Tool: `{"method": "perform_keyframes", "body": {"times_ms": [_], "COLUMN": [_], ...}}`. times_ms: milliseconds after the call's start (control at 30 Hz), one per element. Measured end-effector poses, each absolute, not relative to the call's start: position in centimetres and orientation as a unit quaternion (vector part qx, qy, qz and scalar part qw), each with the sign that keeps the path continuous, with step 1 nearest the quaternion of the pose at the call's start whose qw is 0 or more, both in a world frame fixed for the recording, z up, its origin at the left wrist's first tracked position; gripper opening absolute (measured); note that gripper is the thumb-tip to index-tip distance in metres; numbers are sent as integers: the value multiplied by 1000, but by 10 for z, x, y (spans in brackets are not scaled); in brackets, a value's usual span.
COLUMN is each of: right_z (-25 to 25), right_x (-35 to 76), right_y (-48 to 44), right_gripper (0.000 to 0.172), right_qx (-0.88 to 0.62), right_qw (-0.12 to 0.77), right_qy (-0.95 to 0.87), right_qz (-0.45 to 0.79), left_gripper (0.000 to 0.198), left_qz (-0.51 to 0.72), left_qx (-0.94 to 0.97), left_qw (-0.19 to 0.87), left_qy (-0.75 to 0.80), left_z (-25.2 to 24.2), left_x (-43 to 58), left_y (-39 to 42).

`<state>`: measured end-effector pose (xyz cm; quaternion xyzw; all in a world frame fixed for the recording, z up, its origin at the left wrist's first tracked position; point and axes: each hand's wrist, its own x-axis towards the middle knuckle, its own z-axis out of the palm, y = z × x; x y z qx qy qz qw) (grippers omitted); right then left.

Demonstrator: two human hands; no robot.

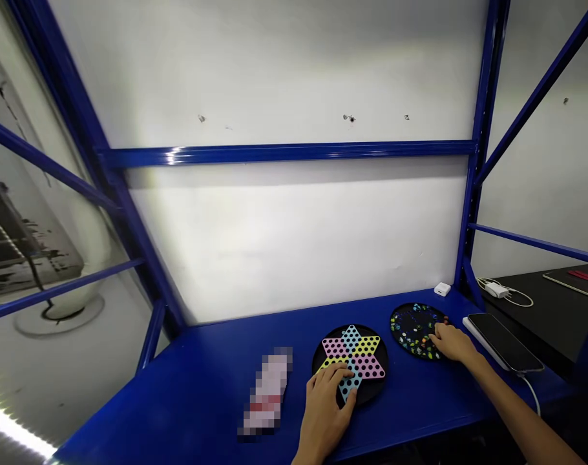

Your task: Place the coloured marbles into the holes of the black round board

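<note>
Black plastic lies under both hands. The left hand (329, 403) rests palm down on the near edge of a round board (360, 352), fingers loosely spread and flat over the lower points of its star, holding nothing. The star is pink, yellow and light blue, dotted with holes.

The right hand (451, 343) sits just to the right, its fingers bent down onto the right rim of a round dish (411, 318). Small marbles (404, 337) of mixed colours lie in the dish, most along its near side. The fingertips are in among them, but the view is too small to tell whether they pinch one.

Board and dish stand side by side, close but apart, on the right half of a blue shelf (201, 387); the board is nearer the front edge, the dish further back.

A dark phone (504, 342) lies screen up at the right edge of the shelf, just beside the right hand, perhaps on a white pad. A white charger (442, 289) sits in the back right corner. Left of the board, near the front edge, lies a blurred whitish thing (267, 394) with a red band.
</note>
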<state>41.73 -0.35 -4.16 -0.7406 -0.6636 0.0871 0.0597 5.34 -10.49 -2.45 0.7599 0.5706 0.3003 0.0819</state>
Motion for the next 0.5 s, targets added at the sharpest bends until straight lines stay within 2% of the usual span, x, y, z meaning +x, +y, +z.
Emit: {"method": "perform_keyframes", "body": {"times_ms": [67,133,200,300,400,500], "right_z": [-47,-52,-54,-49,-36,-24], "right_x": [416,418,421,426,430,430], "right_y": [-3,0,4,5,1,-8], "right_gripper": [22,28,39,47,40,30], "right_qx": [-736,-726,-703,-621,-504,-467], "right_qw": [95,171,283,456,563,594], "right_qy": [-661,-649,-613,-486,-342,-298], "right_qz": [112,149,221,412,558,583], "left_gripper": [20,21,23,29,38,45], "left_qz": [302,302,300,285,261,247], "left_qx": [761,768,778,798,813,824], "left_qw": [76,68,64,75,97,102], "left_qy": [569,561,548,525,511,500], "left_z": [-25,-27,-27,-27,-27,-27], "left_x": [53,52,50,49,48,47], "left_y": [-105,-105,-105,-106,-107,-107]}}
